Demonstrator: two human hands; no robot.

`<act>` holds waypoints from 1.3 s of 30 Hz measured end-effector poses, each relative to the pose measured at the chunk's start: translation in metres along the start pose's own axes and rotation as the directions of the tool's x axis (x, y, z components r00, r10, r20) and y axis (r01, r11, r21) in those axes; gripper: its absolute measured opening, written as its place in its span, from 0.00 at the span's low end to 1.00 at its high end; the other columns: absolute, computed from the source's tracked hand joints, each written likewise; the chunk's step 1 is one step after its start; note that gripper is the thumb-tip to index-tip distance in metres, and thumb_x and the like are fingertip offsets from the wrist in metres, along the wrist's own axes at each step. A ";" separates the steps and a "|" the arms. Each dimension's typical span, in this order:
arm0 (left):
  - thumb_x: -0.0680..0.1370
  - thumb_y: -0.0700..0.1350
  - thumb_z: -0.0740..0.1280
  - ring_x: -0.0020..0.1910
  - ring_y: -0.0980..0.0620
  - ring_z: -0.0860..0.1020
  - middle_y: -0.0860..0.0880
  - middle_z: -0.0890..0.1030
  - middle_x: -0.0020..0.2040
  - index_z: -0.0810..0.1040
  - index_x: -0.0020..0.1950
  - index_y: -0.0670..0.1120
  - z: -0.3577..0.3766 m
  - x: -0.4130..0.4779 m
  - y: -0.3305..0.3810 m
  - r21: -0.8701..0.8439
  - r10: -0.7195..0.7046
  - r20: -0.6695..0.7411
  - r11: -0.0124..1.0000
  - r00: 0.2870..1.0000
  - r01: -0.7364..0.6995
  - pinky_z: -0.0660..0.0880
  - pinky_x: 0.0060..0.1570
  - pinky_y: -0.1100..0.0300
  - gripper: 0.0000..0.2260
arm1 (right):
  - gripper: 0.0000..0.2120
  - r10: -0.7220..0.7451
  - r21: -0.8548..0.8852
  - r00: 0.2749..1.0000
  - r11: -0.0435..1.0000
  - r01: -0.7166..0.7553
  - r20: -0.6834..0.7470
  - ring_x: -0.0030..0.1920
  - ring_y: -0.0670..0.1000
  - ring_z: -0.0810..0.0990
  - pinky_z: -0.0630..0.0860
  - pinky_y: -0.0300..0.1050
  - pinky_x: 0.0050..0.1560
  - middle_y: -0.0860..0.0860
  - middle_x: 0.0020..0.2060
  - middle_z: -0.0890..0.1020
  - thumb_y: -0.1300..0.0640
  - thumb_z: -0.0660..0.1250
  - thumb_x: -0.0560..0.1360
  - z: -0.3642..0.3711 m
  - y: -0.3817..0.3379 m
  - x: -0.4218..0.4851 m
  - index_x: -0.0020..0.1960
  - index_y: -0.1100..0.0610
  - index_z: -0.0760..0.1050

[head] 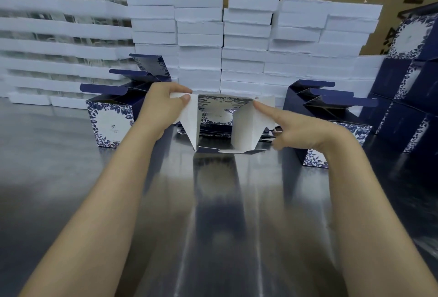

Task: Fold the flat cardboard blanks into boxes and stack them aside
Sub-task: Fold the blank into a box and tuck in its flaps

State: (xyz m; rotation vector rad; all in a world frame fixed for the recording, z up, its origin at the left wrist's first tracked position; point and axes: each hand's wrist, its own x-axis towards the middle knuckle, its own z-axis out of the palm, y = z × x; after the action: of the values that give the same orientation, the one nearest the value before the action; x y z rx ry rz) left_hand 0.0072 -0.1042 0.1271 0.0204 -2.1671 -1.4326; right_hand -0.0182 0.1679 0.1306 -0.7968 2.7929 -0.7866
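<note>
Head view: you are mid-fold on one half-opened blank (pixel 222 121), held just above the steel table (pixel 213 213) at 12 o'clock from you. It is squared into a tube, white inside facing you, with the end flaps not yet closed.

Your left hand (pixel 161 109) is at the blank's 10 o'clock and pinches the top left flap between thumb and forefinger. Your right hand (pixel 301 131) sits at its 3 to 4 o'clock. The index finger is straight, with its tip on the top right flap. The other fingers are curled beside the right wall, and I cannot tell whether they grip it.

My reading is that the side flaps come next. Fold each one inward across the opening, keep the tube square while you do it, then tuck in the closing flap. Watch that the right wall does not buckle under the pressing finger.

Finished boxes (pixel 110 123) stand at 9 o'clock of the blank with their lids up, and more boxes (pixel 331 112) stand at 3 o'clock. Either group looks like a fair place to put this one. What seems to be the pile of flat blanks (pixel 214 129) shows through the tube, just behind it.
</note>
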 end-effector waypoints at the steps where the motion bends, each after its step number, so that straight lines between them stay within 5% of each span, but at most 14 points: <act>1: 0.79 0.41 0.66 0.59 0.44 0.77 0.45 0.80 0.60 0.81 0.50 0.49 0.002 -0.001 0.001 0.003 0.000 -0.010 1.000 1.000 0.000 0.74 0.54 0.53 0.06 | 0.50 0.030 -0.073 0.999 0.997 -0.029 0.015 0.66 0.51 0.73 0.68 0.44 0.64 0.47 0.75 0.63 0.62 0.71 0.69 0.000 -0.003 0.000 0.77 0.37 0.43; 4: 0.78 0.41 0.67 0.59 0.48 0.77 0.48 0.80 0.58 0.82 0.50 0.50 0.007 -0.002 0.000 0.021 0.018 -0.046 1.000 0.999 -0.017 0.74 0.58 0.54 0.06 | 0.56 0.028 -0.117 0.999 0.993 -0.031 -0.034 0.71 0.52 0.68 0.68 0.43 0.63 0.53 0.74 0.65 0.51 0.77 0.66 0.004 -0.009 0.002 0.77 0.39 0.38; 6: 0.78 0.41 0.67 0.60 0.49 0.76 0.49 0.79 0.59 0.81 0.51 0.50 0.008 -0.003 0.001 0.009 0.018 -0.076 1.000 0.997 -0.017 0.73 0.61 0.53 0.06 | 0.52 -0.001 -0.023 0.994 1.000 -0.001 -0.106 0.73 0.46 0.63 0.66 0.38 0.64 0.48 0.78 0.57 0.49 0.76 0.68 0.004 -0.010 0.004 0.78 0.41 0.42; 8: 0.77 0.42 0.68 0.61 0.48 0.76 0.48 0.79 0.59 0.80 0.54 0.49 0.009 -0.002 0.002 -0.041 -0.001 -0.117 0.999 0.993 -0.003 0.74 0.62 0.50 0.07 | 0.42 -0.022 0.105 0.973 0.993 0.047 -0.229 0.69 0.46 0.68 0.67 0.39 0.66 0.44 0.76 0.60 0.48 0.73 0.72 0.004 -0.012 0.005 0.78 0.44 0.52; 14: 0.78 0.49 0.66 0.55 0.53 0.78 0.51 0.78 0.56 0.74 0.61 0.52 0.017 -0.006 0.012 -0.216 -0.035 -0.197 0.976 0.980 -0.008 0.76 0.54 0.54 0.12 | 0.28 0.010 0.234 0.820 0.960 0.152 -0.572 0.55 0.44 0.76 0.74 0.42 0.61 0.47 0.65 0.77 0.60 0.73 0.72 0.010 -0.020 0.013 0.71 0.54 0.71; 17: 0.74 0.51 0.62 0.47 0.52 0.74 0.53 0.76 0.49 0.76 0.51 0.54 0.022 -0.010 0.020 -0.320 -0.140 -0.054 0.940 0.989 0.116 0.70 0.43 0.57 0.08 | 0.29 0.053 0.318 0.796 0.931 0.178 -0.603 0.48 0.42 0.80 0.79 0.37 0.51 0.42 0.53 0.80 0.65 0.71 0.71 0.017 -0.020 0.016 0.71 0.56 0.70; 20: 0.63 0.46 0.57 0.49 0.50 0.74 0.54 0.76 0.51 0.75 0.55 0.56 0.026 -0.016 0.020 -0.160 -0.118 0.155 0.977 0.981 0.143 0.69 0.47 0.54 0.22 | 0.31 0.048 0.297 0.773 0.937 0.185 -0.633 0.30 0.34 0.75 0.70 0.25 0.32 0.39 0.48 0.78 0.65 0.71 0.71 0.020 -0.016 0.021 0.72 0.56 0.69; 23: 0.66 0.40 0.57 0.64 0.49 0.72 0.54 0.73 0.64 0.72 0.64 0.58 0.031 -0.015 0.013 -0.123 -0.104 0.256 0.983 0.961 0.139 0.71 0.61 0.51 0.28 | 0.31 0.058 0.272 0.802 0.953 0.133 -0.594 0.30 0.49 0.76 0.72 0.33 0.32 0.44 0.49 0.80 0.66 0.67 0.72 0.019 -0.014 0.021 0.74 0.53 0.67; 25: 0.75 0.36 0.54 0.68 0.50 0.69 0.54 0.71 0.69 0.70 0.70 0.55 0.032 -0.012 0.011 -0.107 -0.084 0.204 0.988 0.975 0.108 0.69 0.67 0.48 0.26 | 0.35 0.024 0.187 0.876 0.980 0.076 -0.482 0.33 0.54 0.76 0.75 0.39 0.37 0.46 0.59 0.78 0.67 0.63 0.72 0.014 -0.013 0.017 0.76 0.48 0.63; 29: 0.77 0.34 0.52 0.64 0.48 0.71 0.49 0.71 0.67 0.70 0.67 0.51 0.029 -0.008 0.009 -0.113 -0.118 0.044 0.986 0.992 0.123 0.70 0.65 0.47 0.23 | 0.48 -0.005 -0.105 0.997 0.994 -0.003 -0.072 0.53 0.53 0.79 0.76 0.48 0.59 0.41 0.78 0.51 0.65 0.66 0.72 0.004 -0.011 0.004 0.76 0.34 0.41; 32: 0.76 0.33 0.51 0.53 0.47 0.75 0.46 0.73 0.58 0.70 0.60 0.51 0.028 -0.008 0.010 -0.193 -0.149 -0.012 0.971 0.989 0.144 0.74 0.57 0.47 0.19 | 0.53 -0.028 -0.045 0.999 0.999 0.027 -0.022 0.70 0.44 0.64 0.64 0.44 0.68 0.40 0.76 0.56 0.51 0.78 0.66 0.007 -0.017 0.002 0.76 0.35 0.44; 34: 0.77 0.33 0.50 0.45 0.50 0.75 0.47 0.74 0.52 0.70 0.59 0.50 0.029 -0.008 0.012 -0.236 -0.174 -0.014 0.957 0.985 0.166 0.76 0.51 0.49 0.18 | 0.35 -0.100 0.064 0.986 0.992 0.109 -0.134 0.72 0.41 0.62 0.63 0.39 0.63 0.40 0.74 0.62 0.49 0.78 0.67 0.010 -0.023 0.004 0.69 0.40 0.66; 36: 0.77 0.33 0.50 0.42 0.50 0.75 0.47 0.74 0.48 0.70 0.59 0.49 0.028 -0.008 0.014 -0.291 -0.194 -0.004 0.939 0.981 0.185 0.77 0.46 0.51 0.18 | 0.12 -0.138 0.135 0.941 0.973 0.186 -0.308 0.67 0.43 0.70 0.67 0.37 0.57 0.41 0.71 0.69 0.50 0.74 0.71 0.013 -0.025 0.007 0.51 0.49 0.76; 39: 0.79 0.34 0.52 0.43 0.51 0.76 0.47 0.75 0.47 0.70 0.61 0.48 0.025 -0.008 0.019 -0.357 -0.214 0.019 0.911 0.977 0.206 0.78 0.41 0.54 0.16 | 0.11 -0.099 0.187 0.863 0.958 0.216 -0.495 0.47 0.47 0.77 0.68 0.30 0.39 0.48 0.50 0.81 0.49 0.73 0.73 0.015 -0.024 0.012 0.42 0.53 0.74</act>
State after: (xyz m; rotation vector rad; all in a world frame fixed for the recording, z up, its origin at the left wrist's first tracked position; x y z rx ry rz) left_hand 0.0080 -0.0726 0.1325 0.1396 -1.9010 -1.9240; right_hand -0.0140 0.1376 0.1307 -0.8979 2.9772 -1.5077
